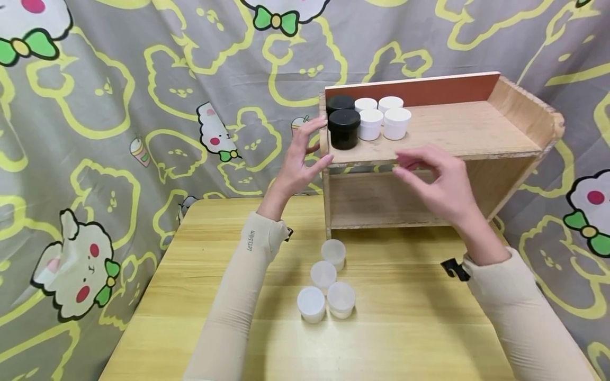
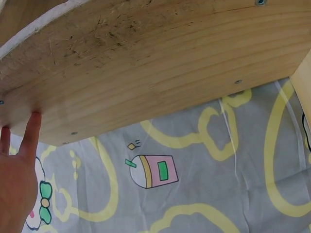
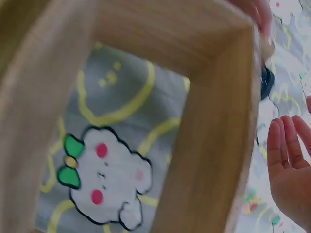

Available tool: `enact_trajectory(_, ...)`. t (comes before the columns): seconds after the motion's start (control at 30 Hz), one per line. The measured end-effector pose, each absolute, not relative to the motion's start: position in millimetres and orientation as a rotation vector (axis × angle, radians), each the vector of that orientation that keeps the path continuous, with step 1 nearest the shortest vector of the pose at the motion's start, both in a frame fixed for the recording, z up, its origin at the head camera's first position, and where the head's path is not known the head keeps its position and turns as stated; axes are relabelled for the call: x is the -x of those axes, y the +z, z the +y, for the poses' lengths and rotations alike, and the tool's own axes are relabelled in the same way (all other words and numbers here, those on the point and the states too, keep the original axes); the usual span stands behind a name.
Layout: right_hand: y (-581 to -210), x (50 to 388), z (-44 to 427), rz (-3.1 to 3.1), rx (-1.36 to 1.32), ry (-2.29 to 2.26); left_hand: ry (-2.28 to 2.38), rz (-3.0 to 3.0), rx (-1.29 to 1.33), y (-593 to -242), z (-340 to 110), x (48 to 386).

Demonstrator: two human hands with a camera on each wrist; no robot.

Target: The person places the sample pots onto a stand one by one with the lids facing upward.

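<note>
My left hand (image 1: 302,156) touches the outer left side of a two-level wooden shelf (image 1: 476,129). In the left wrist view its extended fingertips (image 2: 35,116) meet the bare side panel. Before the shelf's front edge hovers my right hand (image 1: 438,182), fingers gently bent, thumb apart from them, nothing held. At the upper level's left end stand two black jars, the front one (image 1: 344,129) hiding part of the other (image 1: 340,101). Several white lidded jars (image 1: 396,123) stand beside them in two rows. The right wrist view shows my right hand (image 3: 291,165) beside the shelf frame.
Several small translucent-white tubs (image 1: 341,300) stand close together on the wooden table (image 1: 219,248), in front of the shelf's left part. A reddish-brown back strip (image 1: 448,94) borders the upper level. Behind hangs a grey patterned curtain (image 1: 167,132).
</note>
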State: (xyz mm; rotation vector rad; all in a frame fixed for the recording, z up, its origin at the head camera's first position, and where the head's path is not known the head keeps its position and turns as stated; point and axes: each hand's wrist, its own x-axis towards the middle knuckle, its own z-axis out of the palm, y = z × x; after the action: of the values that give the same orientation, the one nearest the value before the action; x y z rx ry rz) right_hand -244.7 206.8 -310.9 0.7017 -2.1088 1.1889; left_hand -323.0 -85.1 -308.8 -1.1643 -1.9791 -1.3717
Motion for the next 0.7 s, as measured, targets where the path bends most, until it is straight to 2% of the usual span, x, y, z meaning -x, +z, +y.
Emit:
enact_trajectory(0.5,-415.3,213.2,173.9,-2.512,-0.937,1.577,-1.37,-1.984,1.154,-308.9,-84.3,324.4)
enact_trajectory(0.7,-457.0,209.1,163.9,-2.642,-1.136,1.73,-1.369,-1.985,1.163,-308.4,-85.0,324.0)
